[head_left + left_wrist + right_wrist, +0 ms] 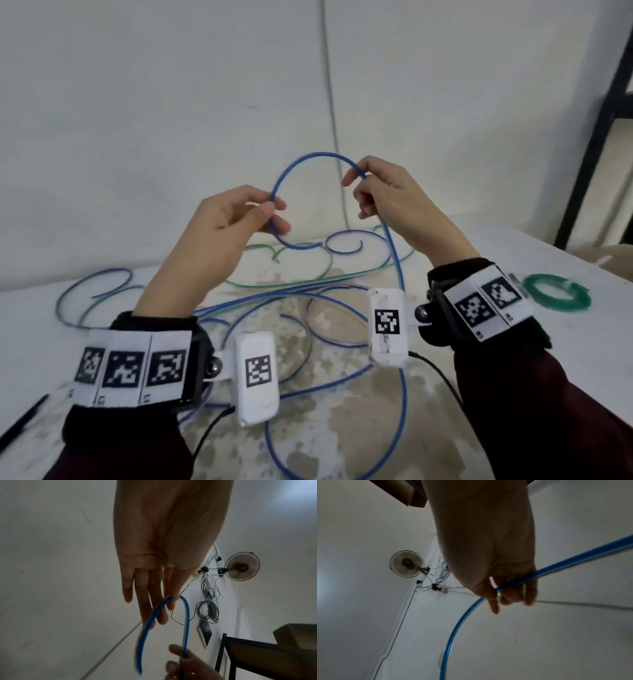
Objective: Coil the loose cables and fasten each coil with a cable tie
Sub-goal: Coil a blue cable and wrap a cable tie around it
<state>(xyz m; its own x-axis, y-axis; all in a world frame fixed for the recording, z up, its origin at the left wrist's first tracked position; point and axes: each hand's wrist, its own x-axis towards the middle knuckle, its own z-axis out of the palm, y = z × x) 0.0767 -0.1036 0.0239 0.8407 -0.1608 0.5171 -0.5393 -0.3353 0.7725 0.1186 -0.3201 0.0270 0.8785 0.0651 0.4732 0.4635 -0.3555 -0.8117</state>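
White wall fills the background, and below it a pale, stained table [342, 394] carries a sprawl of loose blue and green cables [308, 284]. From my seat at the remote end, I read this as the very start of a coil: both hands are raised above the tangle with one blue cable [308, 158] arched between them.

My left hand [219, 226] pinches the cable between thumb and fingertips, at the spot where the arch comes down and curls under into a short free end. My right hand [387, 198] pinches it at the other foot of the arch, fingers curled around it, and from there the long remainder drops to the table and runs back toward me. The left wrist view shows that first loop clearly, with the right hand's fingers gripping below it (blurred, so I can't judge how tight).

Off to the right a green coil [556, 294] already lies wound on the table; whether it is tied I cannot tell.

Next, I judge, the right hand must bring its pinch point across to the left, hand it over so the loop closes, then slide down the trailing length for another turn. That tail crosses other cables, so I would expect snagging.
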